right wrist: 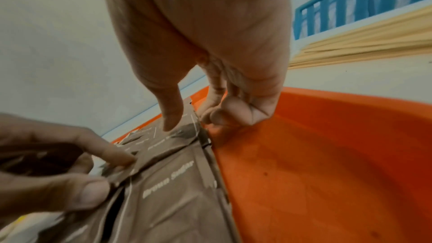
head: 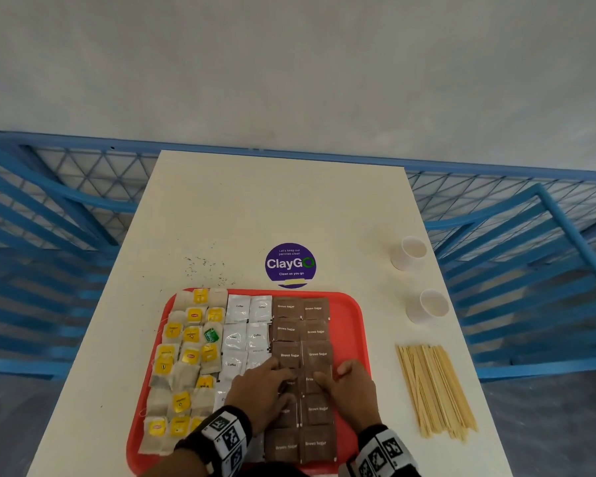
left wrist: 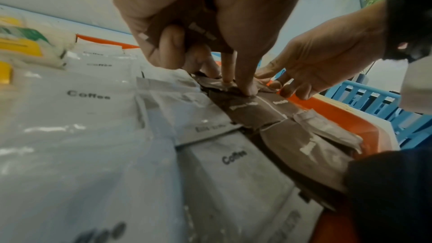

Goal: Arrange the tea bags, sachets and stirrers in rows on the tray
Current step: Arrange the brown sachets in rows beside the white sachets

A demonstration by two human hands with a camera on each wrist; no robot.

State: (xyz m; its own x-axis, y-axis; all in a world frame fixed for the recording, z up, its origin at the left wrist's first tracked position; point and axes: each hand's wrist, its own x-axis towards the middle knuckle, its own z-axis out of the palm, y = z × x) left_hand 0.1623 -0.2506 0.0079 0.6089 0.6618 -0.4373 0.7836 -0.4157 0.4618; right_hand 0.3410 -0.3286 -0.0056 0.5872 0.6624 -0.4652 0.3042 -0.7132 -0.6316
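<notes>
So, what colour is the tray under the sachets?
The tray is red-orange; the bare part shows best in the right wrist view.

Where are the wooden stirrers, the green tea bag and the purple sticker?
wooden stirrers [head: 436, 390]: head view, middle of the bundle on the table.
green tea bag [head: 211, 335]: head view, on its green tag.
purple sticker [head: 290, 264]: head view, on its white lettering.

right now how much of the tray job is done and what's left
Done: tea bags, white coffee sachets and most brown sugar sachets lie in rows on the tray. In hand: the left hand holds spare brown sachets in its palm and fingers one in the rows; the right hand presses the neighbouring one. Left: the stirrers lie on the table, off the tray.
</notes>
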